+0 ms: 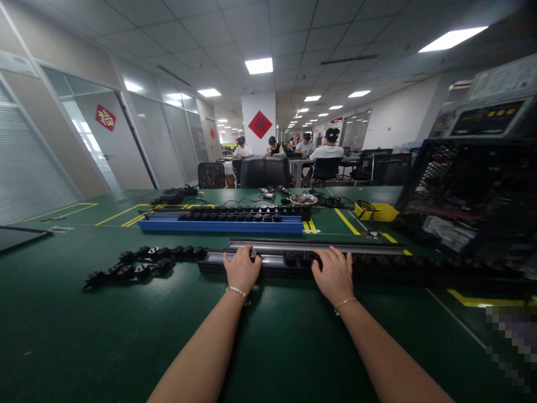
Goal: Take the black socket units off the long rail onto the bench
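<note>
A long black channel with a silver inside (272, 261) lies across the green table in front of me. My left hand (243, 270) is over its left part, fingers bent, with a small black module (253, 254) showing between finger and thumb. On the right, my right hand (334, 273) reaches over the channel, its thumb and index finger about a row of black modules (300, 258) seated inside; its fingertips are partly hidden. A linked chain of black modules (142, 263) trails from the channel's left end onto the table.
Behind lies a second silver-lined rail (356, 247), then a blue rail (222, 225) with black modules along it. A metal bowl (304, 199), cables and a yellow tray (377, 212) stand farther back. An opened computer case (444, 196) is at right. Several people sit in the background.
</note>
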Action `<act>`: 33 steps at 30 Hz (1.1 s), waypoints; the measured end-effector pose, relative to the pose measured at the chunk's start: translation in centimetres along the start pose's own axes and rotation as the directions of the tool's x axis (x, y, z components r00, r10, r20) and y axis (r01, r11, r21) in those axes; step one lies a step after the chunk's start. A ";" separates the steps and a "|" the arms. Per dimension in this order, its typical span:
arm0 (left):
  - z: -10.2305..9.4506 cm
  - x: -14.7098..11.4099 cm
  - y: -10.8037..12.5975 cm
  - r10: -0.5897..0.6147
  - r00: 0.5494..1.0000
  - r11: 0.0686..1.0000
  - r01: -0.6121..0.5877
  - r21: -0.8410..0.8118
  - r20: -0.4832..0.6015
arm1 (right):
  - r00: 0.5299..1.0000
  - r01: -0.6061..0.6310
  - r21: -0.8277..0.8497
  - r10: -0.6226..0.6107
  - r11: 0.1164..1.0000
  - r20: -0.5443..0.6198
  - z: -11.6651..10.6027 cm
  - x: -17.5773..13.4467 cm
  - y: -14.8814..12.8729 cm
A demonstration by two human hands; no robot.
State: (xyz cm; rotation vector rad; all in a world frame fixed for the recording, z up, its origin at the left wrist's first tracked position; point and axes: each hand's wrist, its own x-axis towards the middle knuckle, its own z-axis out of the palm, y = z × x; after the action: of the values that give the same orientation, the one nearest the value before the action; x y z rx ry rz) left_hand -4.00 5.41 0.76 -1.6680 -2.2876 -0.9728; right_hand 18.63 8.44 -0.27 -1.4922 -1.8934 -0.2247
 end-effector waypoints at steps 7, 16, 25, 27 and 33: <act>-0.1 0.1 -0.1 -0.024 1.000 1.000 0.024 0.012 0.016 | 1.000 0.006 -0.003 -0.006 1.000 -0.019 0.2 0.0 0.1; -0.1 0.3 -0.7 -0.020 1.000 1.000 0.020 -0.019 -0.010 | 1.000 0.000 0.003 0.000 1.000 -0.006 0.1 0.0 0.1; -0.2 0.4 -1.0 -0.019 1.000 1.000 0.018 -0.022 -0.012 | 1.000 -0.010 0.009 0.010 1.000 0.015 0.0 0.0 0.0; -0.2 0.4 -1.1 -0.022 1.000 1.000 0.022 -0.017 -0.011 | 1.000 -0.008 0.008 0.008 1.000 0.011 0.0 0.0 0.0; -0.4 0.4 -0.9 -0.030 1.000 0.999 0.029 0.043 0.010 | 1.000 -0.005 -0.002 0.005 1.000 0.007 0.0 0.0 0.0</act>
State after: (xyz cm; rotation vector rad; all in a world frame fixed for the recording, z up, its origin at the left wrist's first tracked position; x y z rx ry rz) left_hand -5.06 5.34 0.89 -1.6310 -2.3294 -0.9165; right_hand 18.60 8.46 -0.25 -1.5007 -1.8951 -0.2201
